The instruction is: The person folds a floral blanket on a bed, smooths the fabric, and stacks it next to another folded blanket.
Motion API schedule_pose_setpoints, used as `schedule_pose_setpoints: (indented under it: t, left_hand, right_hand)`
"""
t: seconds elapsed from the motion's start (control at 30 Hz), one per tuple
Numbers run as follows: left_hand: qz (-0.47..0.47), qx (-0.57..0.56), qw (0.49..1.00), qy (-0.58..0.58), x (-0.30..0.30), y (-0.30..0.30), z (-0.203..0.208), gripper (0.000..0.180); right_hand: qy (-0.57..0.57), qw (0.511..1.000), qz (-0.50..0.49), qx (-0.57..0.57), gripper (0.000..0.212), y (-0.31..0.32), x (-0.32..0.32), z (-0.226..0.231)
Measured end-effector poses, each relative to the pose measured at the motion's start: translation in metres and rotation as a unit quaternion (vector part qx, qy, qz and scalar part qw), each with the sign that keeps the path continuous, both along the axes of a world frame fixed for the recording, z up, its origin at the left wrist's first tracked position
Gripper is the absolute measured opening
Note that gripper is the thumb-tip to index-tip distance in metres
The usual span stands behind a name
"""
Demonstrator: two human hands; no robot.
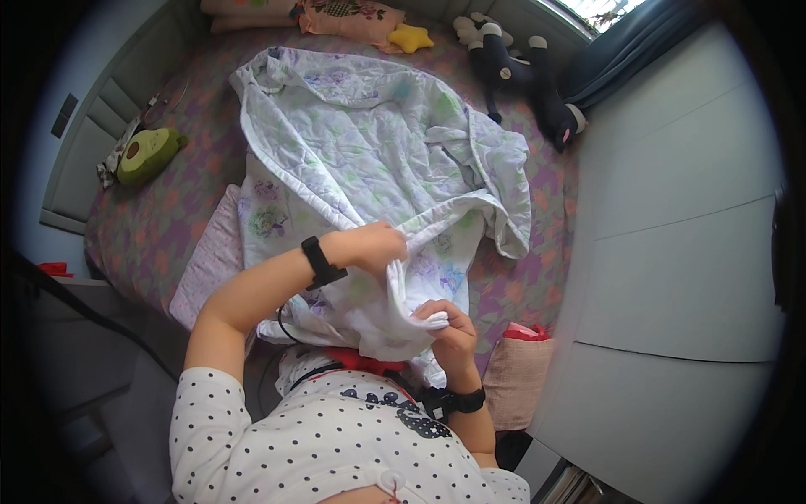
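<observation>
At frame centre, the left hand and, slightly lower right, the right hand each grip bunched quilt edging.

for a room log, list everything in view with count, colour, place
quilted floral blanket: 1, mostly white, centre
patterned bedsheet: 1, multicoloured, under blanket
printed fabric: 1, pale pink, blanket's left
avocado plush: 1, green, left
star plush: 1, yellow, far end
long-limbed plush: 1, dark, far right
pillows: 2 or more, pink, far end
folded cloth: 1, pink, lower right
curtain: 1, dark blue, upper right
panelled cabinet: 1, pale grey, right
dotted shirt: 1, white, bottom
wristbands: 2, black, wrists
left hand: 1, bare, gripping blanket
right hand: 1, bare, gripping blanket
</observation>
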State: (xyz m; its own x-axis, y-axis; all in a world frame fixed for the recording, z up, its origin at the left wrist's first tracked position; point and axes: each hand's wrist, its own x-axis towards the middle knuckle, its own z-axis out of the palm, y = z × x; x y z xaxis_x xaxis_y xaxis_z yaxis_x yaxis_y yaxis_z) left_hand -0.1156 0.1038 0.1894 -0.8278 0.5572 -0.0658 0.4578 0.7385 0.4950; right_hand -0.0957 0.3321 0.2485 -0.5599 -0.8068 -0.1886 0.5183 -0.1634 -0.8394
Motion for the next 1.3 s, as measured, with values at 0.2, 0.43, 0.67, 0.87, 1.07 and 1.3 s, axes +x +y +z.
schedule_pose_setpoints:
  t: [0.2,0.43,0.67,0.87,1.07,1.3]
  left_hand:
    - [0.267,0.213,0.932,0.120,-0.043,-0.049,-0.006,0.013]
    - [0.477,-0.018,0.751,0.456,-0.053,-0.156,0.093,0.029]
    - [0.396,-0.099,0.695,0.592,0.003,-0.193,0.168,0.032]
    - [0.418,-0.076,0.722,0.546,0.028,-0.197,0.177,0.026]
    - [0.434,0.336,0.754,0.362,0.043,-0.113,0.167,0.014]
    - [0.394,0.375,0.814,0.205,0.008,-0.024,0.135,0.014]
  right_hand:
    - [0.316,0.932,-0.090,0.152,0.087,0.013,0.003,-0.007]
    - [0.349,0.769,0.087,0.529,0.104,0.060,0.014,-0.106]
    - [0.469,0.733,0.173,0.461,0.077,0.078,0.006,-0.138]
    - [0.623,0.419,-0.328,0.573,0.013,0.163,-0.198,-0.008]
    - [0.495,0.553,-0.479,0.469,0.030,0.204,-0.253,0.062]
    - [0.301,0.844,0.161,0.414,0.053,0.067,-0.110,-0.039]
